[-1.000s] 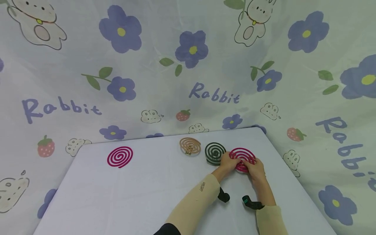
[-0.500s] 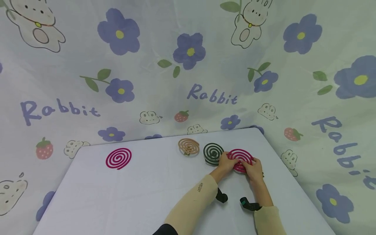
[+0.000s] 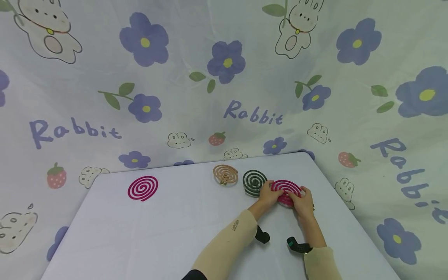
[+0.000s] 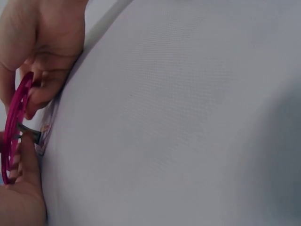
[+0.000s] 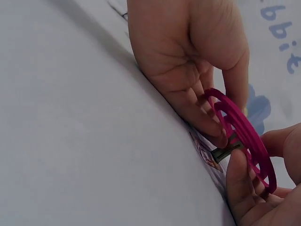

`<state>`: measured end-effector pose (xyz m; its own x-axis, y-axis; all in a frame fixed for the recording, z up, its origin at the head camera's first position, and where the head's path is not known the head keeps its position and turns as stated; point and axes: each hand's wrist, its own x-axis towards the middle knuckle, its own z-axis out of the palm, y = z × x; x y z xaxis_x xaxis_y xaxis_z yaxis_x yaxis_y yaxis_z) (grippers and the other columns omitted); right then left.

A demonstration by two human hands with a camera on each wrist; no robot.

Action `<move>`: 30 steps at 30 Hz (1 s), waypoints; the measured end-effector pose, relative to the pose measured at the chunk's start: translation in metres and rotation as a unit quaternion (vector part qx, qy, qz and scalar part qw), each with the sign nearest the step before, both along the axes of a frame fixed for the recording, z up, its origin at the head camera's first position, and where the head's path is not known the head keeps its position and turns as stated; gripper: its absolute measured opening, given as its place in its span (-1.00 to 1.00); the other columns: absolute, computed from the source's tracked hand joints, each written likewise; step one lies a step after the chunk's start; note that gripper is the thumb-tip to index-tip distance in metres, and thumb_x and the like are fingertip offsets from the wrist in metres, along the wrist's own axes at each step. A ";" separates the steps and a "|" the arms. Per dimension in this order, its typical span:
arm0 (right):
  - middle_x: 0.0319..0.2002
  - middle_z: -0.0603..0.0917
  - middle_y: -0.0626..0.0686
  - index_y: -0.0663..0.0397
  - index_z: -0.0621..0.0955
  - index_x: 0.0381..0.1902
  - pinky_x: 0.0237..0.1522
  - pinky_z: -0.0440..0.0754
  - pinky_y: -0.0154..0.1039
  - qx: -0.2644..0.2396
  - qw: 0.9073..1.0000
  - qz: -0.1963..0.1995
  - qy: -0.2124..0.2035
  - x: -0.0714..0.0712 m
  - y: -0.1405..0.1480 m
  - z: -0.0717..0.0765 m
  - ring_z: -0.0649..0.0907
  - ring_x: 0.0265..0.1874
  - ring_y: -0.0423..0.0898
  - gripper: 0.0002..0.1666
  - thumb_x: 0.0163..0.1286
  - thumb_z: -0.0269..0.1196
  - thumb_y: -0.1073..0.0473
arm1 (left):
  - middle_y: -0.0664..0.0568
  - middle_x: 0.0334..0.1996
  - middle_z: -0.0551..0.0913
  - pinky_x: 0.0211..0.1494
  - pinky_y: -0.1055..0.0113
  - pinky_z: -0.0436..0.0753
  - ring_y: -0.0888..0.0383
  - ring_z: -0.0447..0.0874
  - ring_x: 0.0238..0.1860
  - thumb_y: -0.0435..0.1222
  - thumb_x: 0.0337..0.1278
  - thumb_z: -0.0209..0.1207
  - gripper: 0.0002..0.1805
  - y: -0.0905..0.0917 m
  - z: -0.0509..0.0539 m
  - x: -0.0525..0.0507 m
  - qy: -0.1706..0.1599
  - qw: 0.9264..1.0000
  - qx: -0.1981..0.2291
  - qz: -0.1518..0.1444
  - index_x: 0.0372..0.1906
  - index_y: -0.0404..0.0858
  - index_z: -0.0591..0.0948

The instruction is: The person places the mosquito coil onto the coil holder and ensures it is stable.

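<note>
Both hands hold a pink mosquito coil [image 3: 287,186] at the right side of the white table. My left hand [image 3: 267,194] grips its left edge, and my right hand [image 3: 303,201] grips its right edge, thumbs on the near face. Seen edge-on in the right wrist view, the pink coil [image 5: 242,129] stands tilted off the table, with a small metal stand [image 5: 226,151] at its middle, under the fingers. Part of that stand [image 4: 29,133] also shows in the left wrist view. Just left of my left hand lies a dark green coil [image 3: 254,182].
A tan coil [image 3: 225,174] with a small metal stand [image 3: 223,182] sits left of the green one. Another pink coil [image 3: 142,188] lies far left on the table [image 3: 157,233]. A patterned cloth [image 3: 196,97] hangs behind the table. A black wrist camera [image 3: 297,245] sticks out from my right wrist.
The pink coil between my hands has tipped to a flatter angle, its upper edge a little lower. Both hands keep their grip in nearly the same place. The other coils stay put.
</note>
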<state>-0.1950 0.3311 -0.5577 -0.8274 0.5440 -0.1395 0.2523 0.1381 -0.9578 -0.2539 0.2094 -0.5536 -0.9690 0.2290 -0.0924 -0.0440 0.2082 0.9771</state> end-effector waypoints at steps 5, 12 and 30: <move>0.25 0.31 0.47 0.19 -0.01 0.50 -0.20 0.68 -0.03 -0.020 1.000 0.011 0.009 0.003 -0.002 0.001 0.63 -0.08 0.17 -0.11 0.41 0.21 0.14 | -0.19 0.13 0.49 0.19 0.17 0.48 0.00 0.47 0.16 -0.32 0.12 0.33 -0.39 -0.007 0.001 0.003 -0.017 1.000 0.026 -0.005 0.26 -0.35 0.40; -0.28 0.62 0.22 0.16 0.00 0.50 -0.57 0.66 -0.29 -0.061 0.997 0.032 0.025 0.011 -0.006 0.003 0.62 -0.66 -0.20 -0.15 0.45 0.18 0.15 | -0.13 -0.15 0.62 -0.24 0.26 0.69 0.11 0.68 -0.28 -0.43 0.18 0.27 -0.36 -0.014 -0.003 0.007 -0.072 0.990 0.123 -0.021 0.34 -0.38 0.29; -0.23 0.65 0.25 0.20 0.07 0.46 -0.56 0.63 -0.26 0.039 0.997 0.067 -0.008 0.052 -0.023 0.013 0.62 -0.61 -0.10 -0.23 0.48 0.14 0.07 | -0.15 -0.30 0.68 -0.23 0.25 0.69 -0.03 0.72 -0.31 -0.47 0.21 0.18 -0.50 -0.063 -0.002 0.025 -0.049 0.983 0.141 -0.105 0.24 -0.47 0.37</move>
